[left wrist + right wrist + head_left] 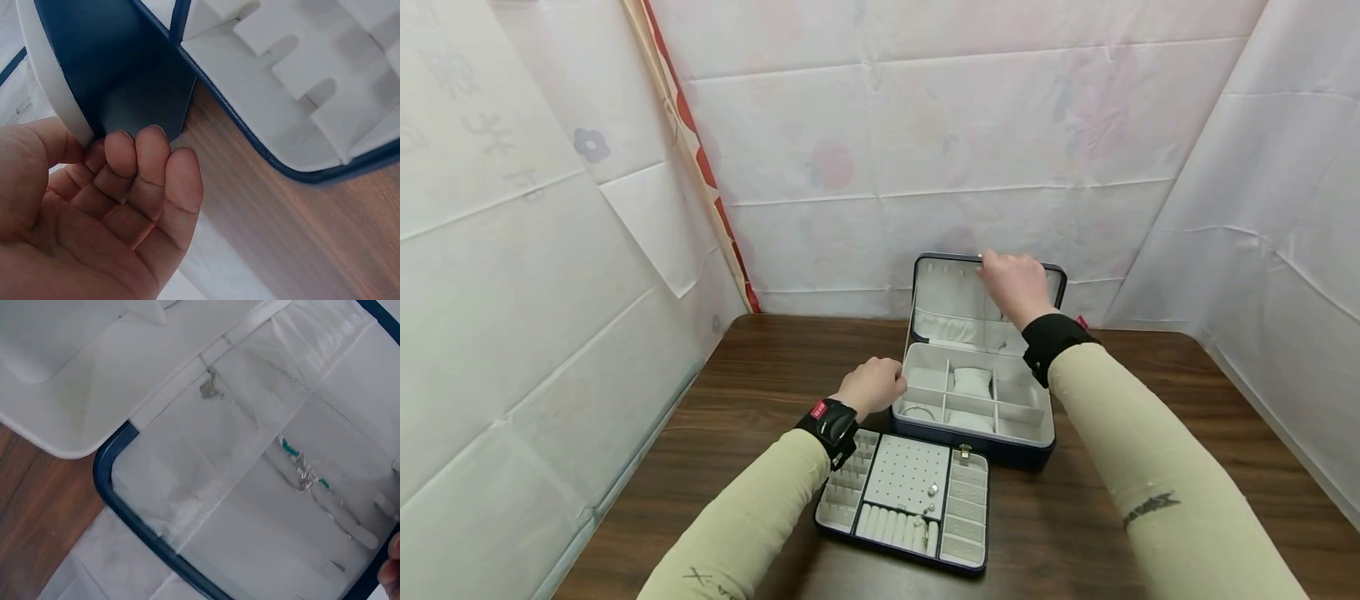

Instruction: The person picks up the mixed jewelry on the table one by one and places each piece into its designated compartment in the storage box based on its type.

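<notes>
A navy jewellery box (992, 442) stands open mid-worktop, lid upright at the far side, white compartments showing.

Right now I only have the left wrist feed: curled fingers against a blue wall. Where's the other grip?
Observer: The right hand is up at the top edge of the jewelry box's lid, which stands open and upright.
Operator: Anything stored in that lid?
Observer: Yes. The right wrist view shows a thin chain with teal beads lying against the lid's white lining.
Operator: The white slotted piece next to my fingers, is it part of the box?
Observer: No, it's a separate insert tray, lying flat on the table just in front of the box.
</notes>
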Demonstrator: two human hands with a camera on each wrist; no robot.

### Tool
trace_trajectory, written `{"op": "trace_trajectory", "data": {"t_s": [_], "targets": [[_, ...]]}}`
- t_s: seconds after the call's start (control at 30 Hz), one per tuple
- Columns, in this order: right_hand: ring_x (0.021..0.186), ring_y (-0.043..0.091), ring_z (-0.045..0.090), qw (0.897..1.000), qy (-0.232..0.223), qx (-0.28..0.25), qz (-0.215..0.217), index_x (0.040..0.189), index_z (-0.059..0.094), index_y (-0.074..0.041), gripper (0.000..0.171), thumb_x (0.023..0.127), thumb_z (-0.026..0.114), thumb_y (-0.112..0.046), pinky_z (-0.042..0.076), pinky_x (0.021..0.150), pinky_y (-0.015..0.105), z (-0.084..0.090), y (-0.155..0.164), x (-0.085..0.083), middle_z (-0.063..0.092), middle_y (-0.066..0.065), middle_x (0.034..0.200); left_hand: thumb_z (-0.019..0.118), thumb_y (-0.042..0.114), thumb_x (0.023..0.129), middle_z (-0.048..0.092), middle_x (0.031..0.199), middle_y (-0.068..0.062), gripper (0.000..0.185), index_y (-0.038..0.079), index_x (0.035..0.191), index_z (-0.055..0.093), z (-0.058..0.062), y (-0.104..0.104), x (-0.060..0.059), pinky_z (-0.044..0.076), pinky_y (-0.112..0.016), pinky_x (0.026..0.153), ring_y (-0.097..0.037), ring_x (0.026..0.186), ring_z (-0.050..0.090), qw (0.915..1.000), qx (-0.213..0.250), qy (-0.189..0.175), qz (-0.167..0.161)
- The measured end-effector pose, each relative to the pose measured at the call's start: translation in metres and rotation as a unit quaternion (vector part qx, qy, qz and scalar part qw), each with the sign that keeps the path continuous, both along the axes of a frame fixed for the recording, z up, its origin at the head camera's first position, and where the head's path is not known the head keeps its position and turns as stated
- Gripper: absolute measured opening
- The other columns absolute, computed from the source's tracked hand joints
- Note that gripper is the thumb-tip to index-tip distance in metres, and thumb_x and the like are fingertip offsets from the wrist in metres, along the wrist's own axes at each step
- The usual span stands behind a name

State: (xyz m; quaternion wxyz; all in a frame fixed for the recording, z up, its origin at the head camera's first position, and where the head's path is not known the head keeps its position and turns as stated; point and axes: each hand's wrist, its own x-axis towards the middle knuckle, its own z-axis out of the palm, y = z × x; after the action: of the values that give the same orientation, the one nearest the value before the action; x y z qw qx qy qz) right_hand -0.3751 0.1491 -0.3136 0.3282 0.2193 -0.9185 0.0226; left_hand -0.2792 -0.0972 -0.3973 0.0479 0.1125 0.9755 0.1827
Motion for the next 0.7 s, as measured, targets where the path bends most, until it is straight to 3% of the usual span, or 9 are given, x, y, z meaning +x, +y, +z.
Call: {"op": "trace_trajectory", "data": {"t_s": [0.23,0.5,0.7], "targets": [[0.056,0.028,0.055,0.998,-0.046,0.010,0.039,0.091,0.065,-0.002,0.018,0.101,0.066,-0.017,0.048,0.057,0.043,0.006,0.007,-0.001,0.056,0.009,0.061,0.054,0.016,0.102,0.043,0.064,0.001,0.033,0.014,0.069,0.050,0.000,0.000,0.000,0.032,-0.030,0.052,-0.015,0.056,0.042,1.0000,0.001,-0.001,-0.002],[0.067,0.027,0.058,0.991,-0.062,0.077,0.089,0.093,0.063,-0.002,0.008,0.100,0.063,-0.005,0.052,0.068,0.042,0.009,0.015,0.000,0.062,0.011,0.076,0.055,0.016,0.102,0.042,0.064,0.002,0.033,0.014,0.069,0.051,0.000,-0.002,0.000,0.032,-0.030,0.052,-0.014,0.056,0.042,1.0000,-0.002,0.002,-0.001],[0.058,0.023,0.040,0.991,-0.040,0.093,0.089,0.089,0.052,-0.004,0.014,0.102,0.058,-0.002,0.035,0.059,0.037,0.009,0.009,0.002,0.052,0.008,0.069,0.056,0.014,0.101,0.043,0.065,0.002,0.032,0.014,0.069,0.052,0.003,-0.003,0.003,0.033,-0.030,0.052,-0.015,0.056,0.041,0.9999,-0.004,0.009,-0.002]]}}
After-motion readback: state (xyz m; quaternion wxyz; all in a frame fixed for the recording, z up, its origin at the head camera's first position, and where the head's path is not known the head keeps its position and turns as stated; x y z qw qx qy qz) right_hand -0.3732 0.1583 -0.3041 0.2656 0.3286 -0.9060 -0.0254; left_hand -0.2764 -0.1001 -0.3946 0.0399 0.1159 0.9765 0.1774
